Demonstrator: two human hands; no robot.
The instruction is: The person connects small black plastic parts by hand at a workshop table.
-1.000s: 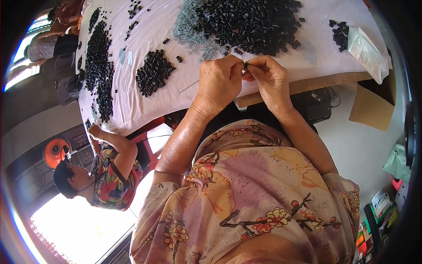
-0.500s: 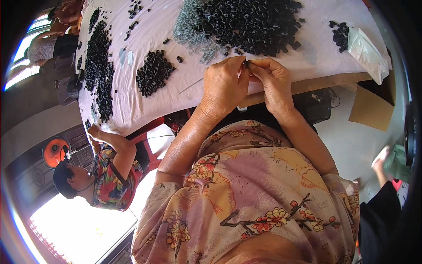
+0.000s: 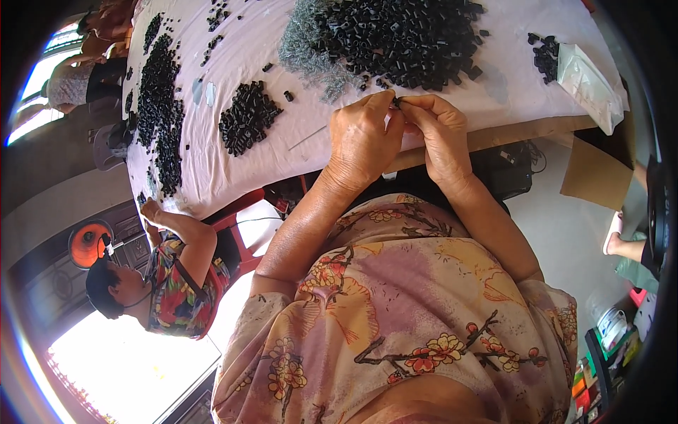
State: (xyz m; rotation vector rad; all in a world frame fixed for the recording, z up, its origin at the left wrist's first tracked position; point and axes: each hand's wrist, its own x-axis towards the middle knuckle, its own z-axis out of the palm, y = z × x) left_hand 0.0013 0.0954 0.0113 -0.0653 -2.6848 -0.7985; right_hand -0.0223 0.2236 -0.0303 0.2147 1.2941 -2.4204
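Observation:
Over the table's near edge, my left hand (image 3: 364, 139) and my right hand (image 3: 443, 136) meet fingertip to fingertip. Both pinch a small black plastic piece (image 3: 396, 102), mostly hidden by the fingers. Just beyond them lies a large heap of black plastic pieces (image 3: 402, 42), with a tangle of fine silvery metal parts (image 3: 311, 53) at its left side. A thin metal rod (image 3: 307, 138) reaches up to my left hand; whether the hand holds it I cannot tell. Further left sits a smaller pile of black pieces (image 3: 248, 119).
Pale cloth (image 3: 212, 169) covers the table. A long spread of black pieces (image 3: 161, 113) lies at the far left, where a co-worker (image 3: 180, 275) sits. On the right are a white bag (image 3: 590, 85) beside a few black pieces and an open cardboard box (image 3: 599, 173) below the edge.
My hands stay almost in place, still pinching the black piece. At the right edge a passing person's leg and foot have shifted, and dark clothing has left the lower right, uncovering colourful items.

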